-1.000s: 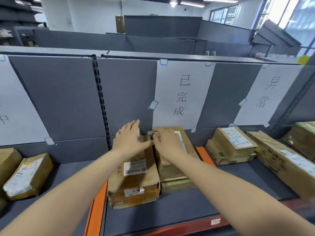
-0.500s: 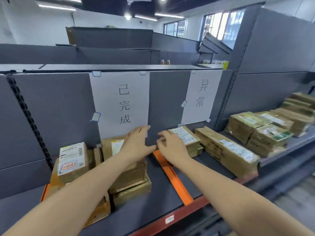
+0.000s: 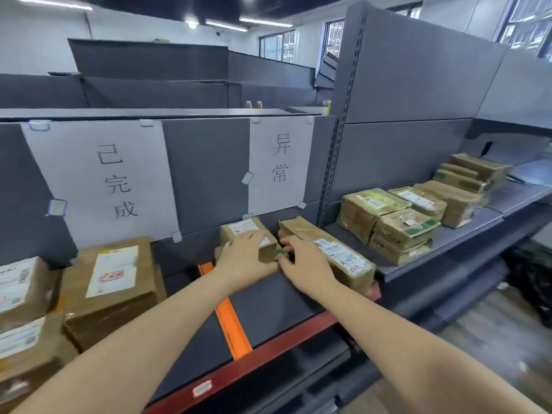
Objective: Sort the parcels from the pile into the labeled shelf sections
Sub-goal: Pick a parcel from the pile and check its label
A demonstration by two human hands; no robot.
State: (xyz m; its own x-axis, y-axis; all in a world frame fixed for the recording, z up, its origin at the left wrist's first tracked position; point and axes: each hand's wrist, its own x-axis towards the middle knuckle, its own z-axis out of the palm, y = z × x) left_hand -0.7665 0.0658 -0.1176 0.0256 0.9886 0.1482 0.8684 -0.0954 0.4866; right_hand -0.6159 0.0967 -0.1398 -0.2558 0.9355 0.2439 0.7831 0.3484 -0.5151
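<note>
Partly hidden, small brown taped cardboard parcel (image 3: 239, 231) under flat left hand (image 3: 243, 258), right hand (image 3: 304, 264) fingers curled at its corner, grip unclear.

Small brown labelled parcel (image 3: 243, 231), flat on shelf (image 3: 268, 297), below 异常 sign (image 3: 279, 165)

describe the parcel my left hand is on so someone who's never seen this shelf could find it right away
Find the white paper sign with two characters on the grey back panel. Below it, right of the orange divider strip, sit two brown parcels. Yours is the small parcel under the left hand, nearest the strip; unlike the long parcel beside it, it is short and sits atop another box.
</note>
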